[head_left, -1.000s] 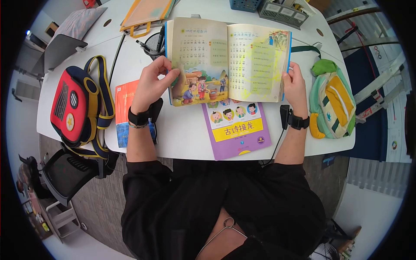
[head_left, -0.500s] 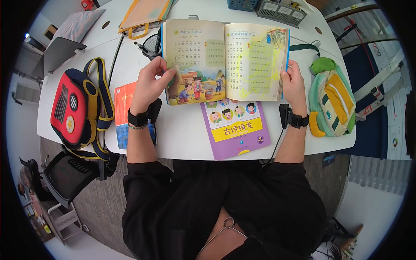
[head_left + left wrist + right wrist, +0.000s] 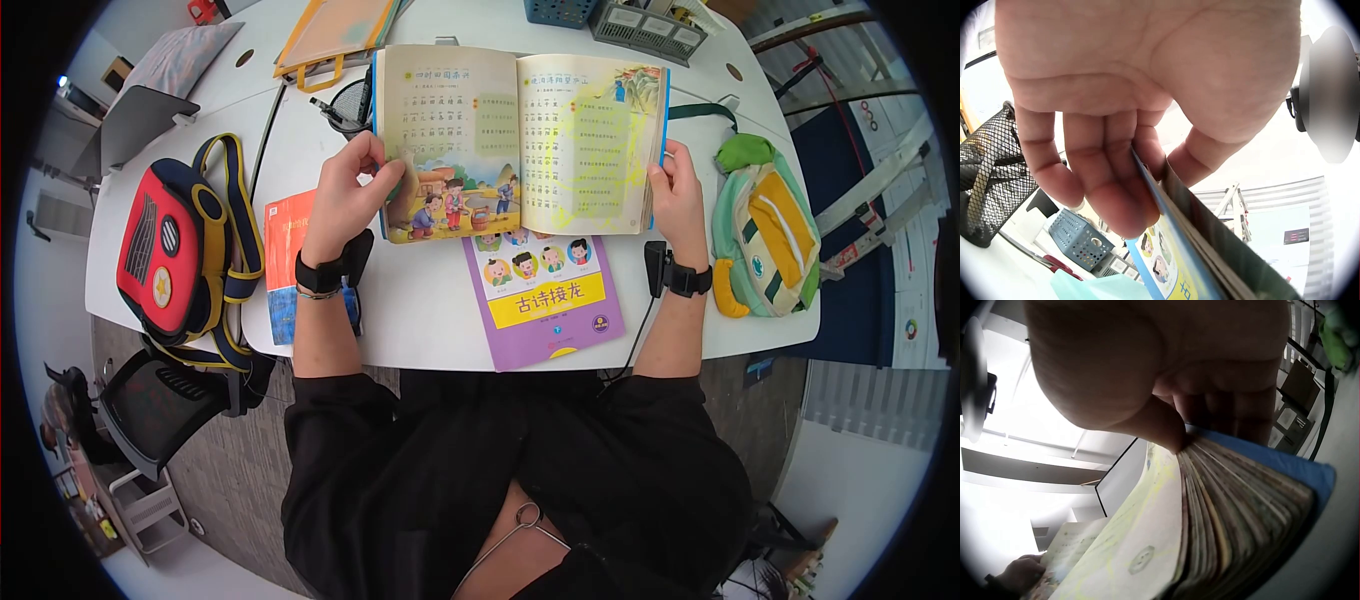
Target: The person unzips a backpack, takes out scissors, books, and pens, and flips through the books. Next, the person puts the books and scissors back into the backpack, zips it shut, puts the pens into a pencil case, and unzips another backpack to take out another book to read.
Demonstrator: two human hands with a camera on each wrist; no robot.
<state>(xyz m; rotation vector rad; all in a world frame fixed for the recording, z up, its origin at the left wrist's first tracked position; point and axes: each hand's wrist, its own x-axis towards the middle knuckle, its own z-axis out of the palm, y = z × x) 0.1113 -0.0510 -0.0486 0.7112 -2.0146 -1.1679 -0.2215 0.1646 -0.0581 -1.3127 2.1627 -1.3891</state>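
Note:
An open picture book [image 3: 590, 140] with a blue cover is held up, its pages facing the head camera. My left hand [image 3: 350, 190] grips its left edge, with the thumb on the page side and the fingers behind the blue cover [image 3: 1175, 250]. On the opposite edge my right hand [image 3: 678, 195] pinches the thick page block [image 3: 1235, 512], thumb on the page and fingers behind the cover. The left page carries a drawing of people; yellow marks cover much of the right one. A purple book [image 3: 555, 320] lies on the table below, its top hidden behind the open book.
An orange and blue book [image 3: 283, 260] lies beside my left forearm, near a red backpack [image 3: 165, 245]. A mesh pen holder [image 3: 350, 100] stands behind my left hand. At right is a green and yellow bag [image 3: 770, 235]. Baskets [image 3: 650, 35] stand at the back.
The open book and both hands have shifted slightly left in the head view since a second ago. Over the last half second they look still, and both hands keep their grip.

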